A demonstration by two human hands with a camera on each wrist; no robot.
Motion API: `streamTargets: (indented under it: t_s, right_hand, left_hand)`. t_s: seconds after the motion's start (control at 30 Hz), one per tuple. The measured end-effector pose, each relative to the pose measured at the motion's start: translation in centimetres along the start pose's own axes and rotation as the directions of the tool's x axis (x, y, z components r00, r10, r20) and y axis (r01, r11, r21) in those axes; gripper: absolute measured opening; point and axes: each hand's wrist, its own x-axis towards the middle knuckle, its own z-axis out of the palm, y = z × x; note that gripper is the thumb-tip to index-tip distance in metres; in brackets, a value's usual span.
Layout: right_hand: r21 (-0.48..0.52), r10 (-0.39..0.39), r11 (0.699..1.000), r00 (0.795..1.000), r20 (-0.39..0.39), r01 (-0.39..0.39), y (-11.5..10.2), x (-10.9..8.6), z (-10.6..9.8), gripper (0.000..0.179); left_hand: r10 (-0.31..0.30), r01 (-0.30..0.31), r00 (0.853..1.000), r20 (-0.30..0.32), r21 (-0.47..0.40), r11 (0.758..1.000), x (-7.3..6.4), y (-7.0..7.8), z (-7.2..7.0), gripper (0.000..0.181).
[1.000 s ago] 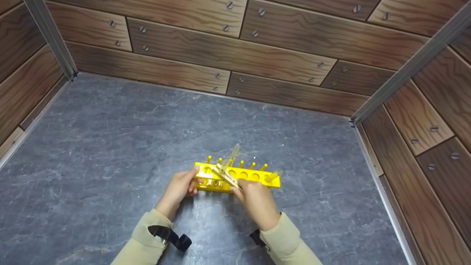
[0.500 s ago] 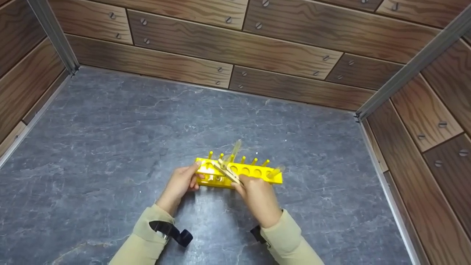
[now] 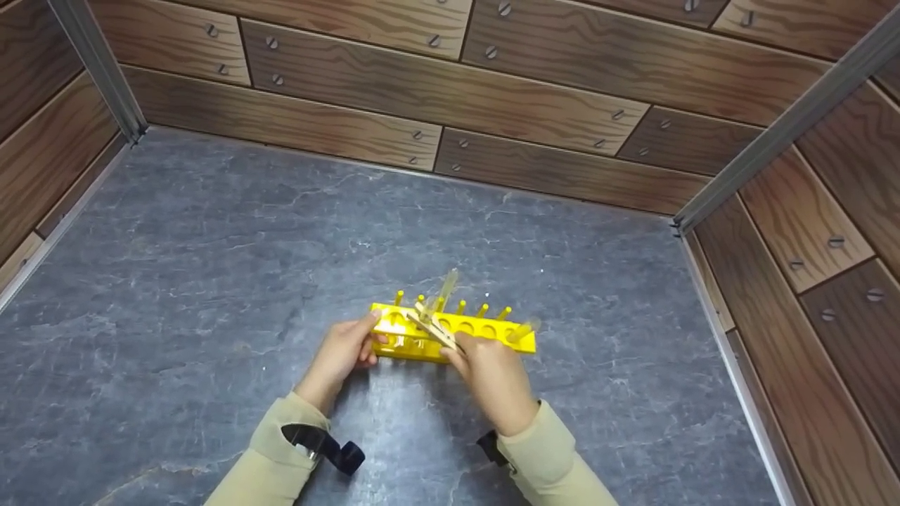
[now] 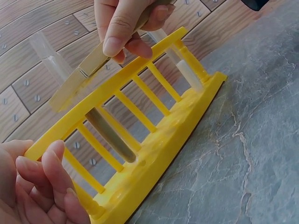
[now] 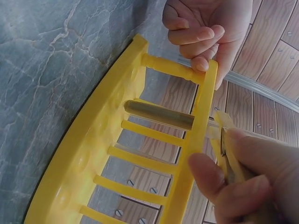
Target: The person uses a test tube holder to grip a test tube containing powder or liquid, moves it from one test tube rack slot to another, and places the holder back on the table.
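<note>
yellow rack (image 4: pixel 175 133): it stands on the desk (image 3: pixel 246 246) in front of the person, with one hand at its left end and the other near its middle and right side.
left hand (image 3: pixel 346 344): it pinches the left end of the rack's top bar, thumb on top, with bent fingers below.
right hand (image 3: pixel 496 379): thumb and fingers pinch the wooden clip (image 3: pixel 437 332) just over the rack.
clip: it is pale wood with a bit of bent wire. it slants across the top of the rack, and its far end is at the brown tube (image 4: pixel 112 137).
brown tube: it leans in a hole nearer to the left hand. the low part looks brown. the see-through top sticks up above the clip.
end tube (image 4: pixel 189 74): it sits in the rack at the other end, near the right hand. its low part looks white.
pegs (image 3: pixel 484 311): six yellow ones poke up in a row along the back of the rack.
desk: grey, with thin pale wiggly lines.
back wall (image 3: pixel 365 91): brown boards with screws on them.
sleeves (image 3: pixel 271 464): pale, with a black band (image 3: pixel 313 443) at the left wrist.
</note>
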Motion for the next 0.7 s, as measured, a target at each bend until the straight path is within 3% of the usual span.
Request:
streamTargets:
  t_s: [0.3, 0.7]
  right_hand:
    - [-0.008, 0.0, 1.0, 1.0, 0.005, 0.0, 0.0, 0.1, -0.4, 0.019]
    - [0.035, 0.005, 0.999, 1.0, 0.0, -0.005, 0.0, 0.2, -0.5, 0.018]
  left_hand:
    - [-0.003, 0.003, 1.0, -0.018, -0.001, 1.0, 1.6, -2.0, -0.2, 0.043]
    - [-0.017, 0.018, 0.999, -0.04, 0.015, 1.0, 1.6, -2.1, -0.2, 0.042]
